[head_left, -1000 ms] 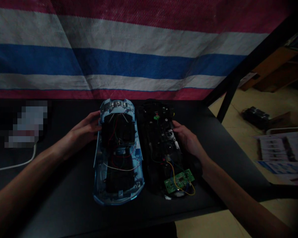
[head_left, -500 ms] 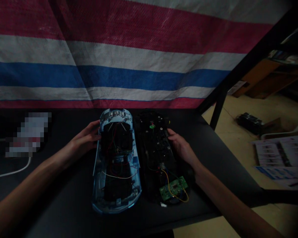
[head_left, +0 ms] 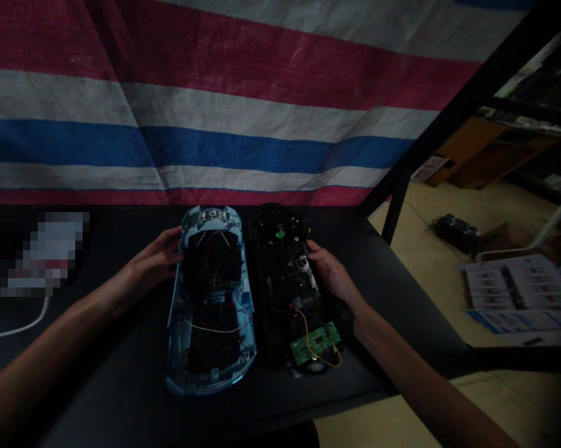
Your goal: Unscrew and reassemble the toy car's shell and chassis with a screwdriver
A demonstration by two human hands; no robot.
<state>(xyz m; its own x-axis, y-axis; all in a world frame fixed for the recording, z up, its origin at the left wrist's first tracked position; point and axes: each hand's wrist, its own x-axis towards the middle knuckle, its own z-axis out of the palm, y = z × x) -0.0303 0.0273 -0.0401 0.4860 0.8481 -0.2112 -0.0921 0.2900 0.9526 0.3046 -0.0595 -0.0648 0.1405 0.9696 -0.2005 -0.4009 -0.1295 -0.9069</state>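
Note:
A light-blue toy car body shell [head_left: 251, 323] lies upside down on the dark table, its hollow inside showing thin red and white wires. My left hand [head_left: 161, 256] grips its left edge, the fingertips hidden behind the side. Close beside it on the right is the black toy car chassis [head_left: 287, 280], lying lengthwise and slightly tilted. A green circuit board [head_left: 315, 342] with yellow and dark wires rests at its near end. Around the chassis's right side my right hand [head_left: 334, 274] is closed, with the thumb on top and the other fingers mostly hidden.
A blurred-out pale object [head_left: 47, 252] with a white cable [head_left: 32, 330] lies at the table's left. Behind the table [head_left: 135, 386] hangs a striped tarp [head_left: 261, 112]. A black frame bar [head_left: 441, 130] slopes at the right; beyond it, boxes and papers [head_left: 518, 292] lie on the floor.
The view has shifted a little, so everything sits further left. The chassis has tilted slightly under my right hand, and its circuit board appears higher. My left hand keeps its place on the shell.

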